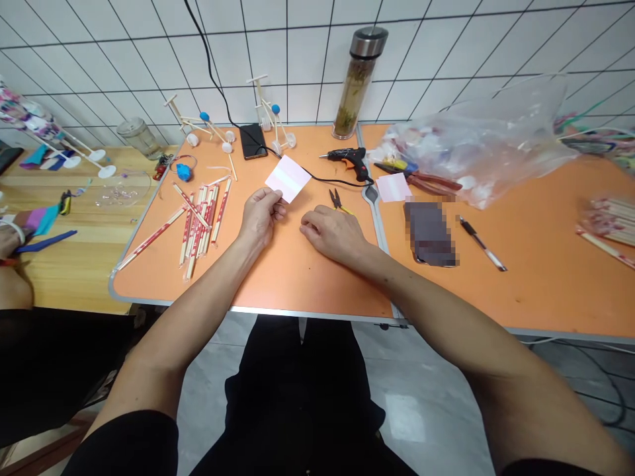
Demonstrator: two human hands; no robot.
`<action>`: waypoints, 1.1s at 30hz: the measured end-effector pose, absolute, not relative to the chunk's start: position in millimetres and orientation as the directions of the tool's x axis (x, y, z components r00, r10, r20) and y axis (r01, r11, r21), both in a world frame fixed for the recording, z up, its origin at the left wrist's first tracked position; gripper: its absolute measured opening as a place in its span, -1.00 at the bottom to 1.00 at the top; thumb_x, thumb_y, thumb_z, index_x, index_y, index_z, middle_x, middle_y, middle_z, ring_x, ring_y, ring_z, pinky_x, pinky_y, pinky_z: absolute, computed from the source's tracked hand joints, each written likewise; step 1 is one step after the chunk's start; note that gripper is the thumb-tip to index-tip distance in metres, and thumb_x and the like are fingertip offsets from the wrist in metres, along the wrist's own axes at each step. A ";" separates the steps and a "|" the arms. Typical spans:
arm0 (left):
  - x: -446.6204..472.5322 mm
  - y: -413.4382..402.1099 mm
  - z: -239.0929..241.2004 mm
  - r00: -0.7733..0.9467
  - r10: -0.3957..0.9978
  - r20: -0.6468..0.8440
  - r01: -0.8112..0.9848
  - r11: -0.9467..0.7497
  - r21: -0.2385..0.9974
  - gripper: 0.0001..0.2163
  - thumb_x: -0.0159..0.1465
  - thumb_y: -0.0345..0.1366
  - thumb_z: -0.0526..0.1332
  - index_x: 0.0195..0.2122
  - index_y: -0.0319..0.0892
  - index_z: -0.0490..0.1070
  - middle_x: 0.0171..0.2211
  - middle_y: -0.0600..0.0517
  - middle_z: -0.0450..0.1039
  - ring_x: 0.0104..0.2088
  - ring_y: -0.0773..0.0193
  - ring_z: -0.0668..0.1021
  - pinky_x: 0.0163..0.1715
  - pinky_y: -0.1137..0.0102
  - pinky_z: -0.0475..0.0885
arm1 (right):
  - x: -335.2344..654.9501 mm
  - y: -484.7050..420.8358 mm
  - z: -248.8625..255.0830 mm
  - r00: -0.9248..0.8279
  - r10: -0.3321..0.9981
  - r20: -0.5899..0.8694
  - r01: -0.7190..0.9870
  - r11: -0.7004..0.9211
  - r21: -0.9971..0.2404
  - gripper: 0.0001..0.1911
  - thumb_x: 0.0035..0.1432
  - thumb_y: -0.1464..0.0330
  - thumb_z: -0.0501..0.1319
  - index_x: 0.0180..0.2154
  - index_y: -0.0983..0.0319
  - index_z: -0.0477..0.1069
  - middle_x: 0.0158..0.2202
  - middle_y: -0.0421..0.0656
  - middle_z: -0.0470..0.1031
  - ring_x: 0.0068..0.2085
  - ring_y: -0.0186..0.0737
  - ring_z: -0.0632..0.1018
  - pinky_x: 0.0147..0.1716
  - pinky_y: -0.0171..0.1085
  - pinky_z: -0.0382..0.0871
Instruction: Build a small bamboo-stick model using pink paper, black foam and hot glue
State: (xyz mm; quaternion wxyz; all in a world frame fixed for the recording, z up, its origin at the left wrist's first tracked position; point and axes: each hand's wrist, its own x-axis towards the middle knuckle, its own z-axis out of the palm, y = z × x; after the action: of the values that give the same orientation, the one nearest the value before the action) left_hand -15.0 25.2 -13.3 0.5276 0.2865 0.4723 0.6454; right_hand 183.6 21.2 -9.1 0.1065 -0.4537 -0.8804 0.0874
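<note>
My left hand point(262, 215) is closed on a square pink-and-white sheet of paper point(288, 178), pinched by its near corner between thumb and fingers and tilted above the table. Palm down on the orange table point(307, 281), my right hand point(333, 233) rests with loosely bent fingers and nothing visible in it. Just beyond it lie small yellow-handled pliers point(337, 200), partly covered by the hand. A second pink-and-white paper point(393, 188) lies to the right. Paper-wrapped chopsticks point(201, 225) are heaped left of my left hand.
At the back stand two stick models with blue balls point(204, 116), a black phone point(253, 141), a glue gun point(350, 160) and a tea bottle point(360, 86). On the right are red-handled pliers point(431, 184), a plastic bag point(476, 145), a blurred dark object point(430, 233) and a pen point(482, 243).
</note>
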 end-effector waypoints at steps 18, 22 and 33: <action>-9.6 22.1 -23.2 -0.130 0.990 -0.058 -0.187 0.033 0.982 -0.77 0.19 -0.25 0.50 -0.46 -0.15 0.47 -0.55 0.07 0.54 -0.60 0.42 0.50 -0.56 0.52 0.36 | 214.7 65.7 2.0 -0.254 0.885 0.391 0.450 0.465 -0.762 -0.64 0.48 0.05 0.25 -0.06 0.18 0.62 -0.17 -0.09 0.69 -0.19 -0.09 0.58 -0.15 -0.13 0.38; -7.2 19.2 -22.2 -0.092 0.995 -0.031 -0.158 0.016 0.987 -0.77 0.20 -0.24 0.50 -0.45 -0.14 0.48 -0.55 0.05 0.55 -0.58 0.40 0.51 -0.54 0.51 0.37 | 206.8 64.5 -5.4 -0.255 0.917 0.307 0.286 0.375 -0.882 -0.64 0.32 0.04 0.39 -0.12 0.20 0.62 -0.24 -0.13 0.65 -0.25 -0.15 0.56 -0.20 -0.17 0.37; -4.7 18.7 -22.5 -0.067 0.998 -0.012 -0.098 0.006 0.995 -0.76 0.23 -0.22 0.51 -0.45 -0.14 0.50 -0.57 0.07 0.53 -0.59 0.39 0.47 -0.50 0.49 0.37 | 201.8 64.0 -11.3 -0.269 0.932 0.241 0.259 0.311 -0.915 -0.71 0.22 0.09 0.35 -0.32 0.18 0.50 -0.39 -0.24 0.48 -0.36 -0.26 0.38 -0.32 -0.23 0.24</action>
State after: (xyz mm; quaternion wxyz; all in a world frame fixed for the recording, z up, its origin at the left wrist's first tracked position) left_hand -4.7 18.7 -22.5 0.5090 0.4555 0.4937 0.5383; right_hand 201.8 64.0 -11.3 0.4233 -0.4315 -0.6901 0.3979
